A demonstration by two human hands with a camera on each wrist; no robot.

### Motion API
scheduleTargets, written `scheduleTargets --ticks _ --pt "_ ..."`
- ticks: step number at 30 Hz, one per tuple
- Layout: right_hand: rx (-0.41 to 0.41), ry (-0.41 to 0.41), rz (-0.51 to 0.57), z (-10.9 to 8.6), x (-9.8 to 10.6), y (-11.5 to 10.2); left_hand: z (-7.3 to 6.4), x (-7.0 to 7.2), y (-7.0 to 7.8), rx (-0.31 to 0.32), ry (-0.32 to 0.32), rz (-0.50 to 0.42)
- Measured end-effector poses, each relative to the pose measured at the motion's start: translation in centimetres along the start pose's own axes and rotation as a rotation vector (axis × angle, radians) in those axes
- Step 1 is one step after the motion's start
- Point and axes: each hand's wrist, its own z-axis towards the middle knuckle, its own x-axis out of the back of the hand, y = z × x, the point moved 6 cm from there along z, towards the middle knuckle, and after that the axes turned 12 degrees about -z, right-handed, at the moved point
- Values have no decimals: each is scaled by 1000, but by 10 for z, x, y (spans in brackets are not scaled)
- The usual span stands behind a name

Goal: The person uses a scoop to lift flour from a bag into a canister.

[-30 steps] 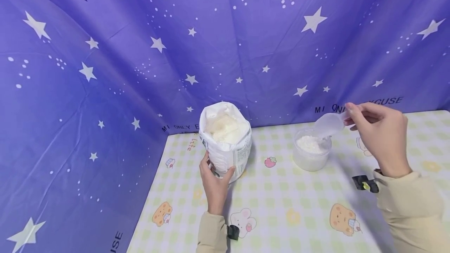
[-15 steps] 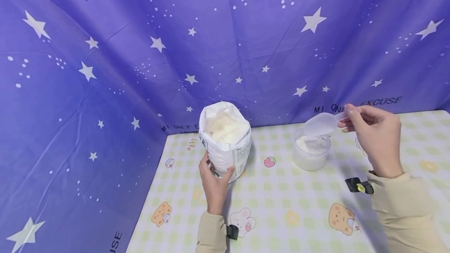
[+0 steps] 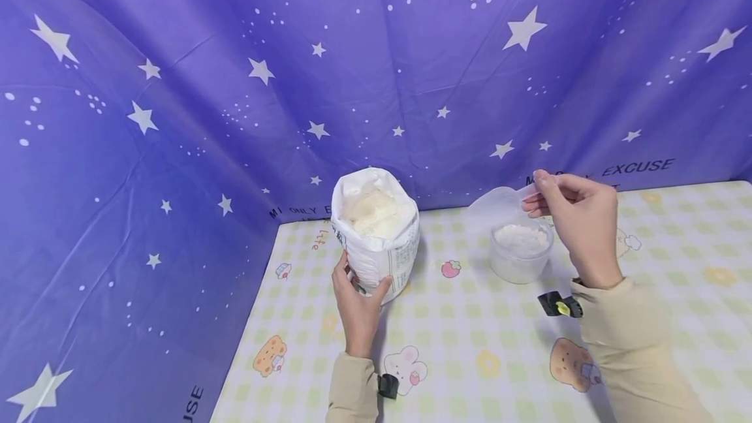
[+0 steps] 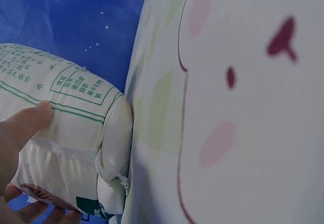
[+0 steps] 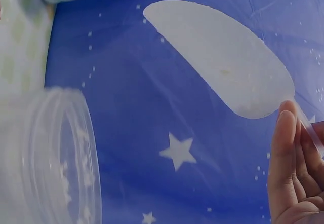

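Observation:
A white bag of flour-like powder (image 3: 376, 214) stands with its top rolled wide and pale powder inside. My left hand (image 3: 360, 309) grips its lower front, thumb on the near side and fingers round the left. Between thumb and fingers my right hand (image 3: 578, 220) pinches the handle of a translucent plastic scoop (image 3: 499, 204). In the right wrist view the scoop (image 5: 223, 62) looks bare but for a faint trace of powder. Just below it sits a clear round tub (image 3: 519, 263), uncovered and holding white powder.
A checked tablecloth (image 3: 446, 338) with cartoon prints covers the table. Behind and to the left hangs a blue-purple star-print curtain (image 3: 352, 83), close to the back of the bag.
My right hand has swung the scoop leftward from above the tub toward the bag. The scoop has levelled out after being tipped over the tub. My left hand keeps its grip.

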Motion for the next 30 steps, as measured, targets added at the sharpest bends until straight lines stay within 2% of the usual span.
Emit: scheduleTargets --ticks 7,17,23,27,30 --pt "-102 -78 82 -12 -18 8 1 0 1 -2 -6 6" --pt "-272 -149 246 -46 -31 44 1 2 1 1 -22 82" --pt "-380 -251 209 -74 -49 60 -2 8 0 10 -5 144" --pt "-459 -269 185 -87 -54 71 -1 6 5 18 -32 158" --pt "-485 -289 155 -93 -56 76 0 4 9 25 -40 176"
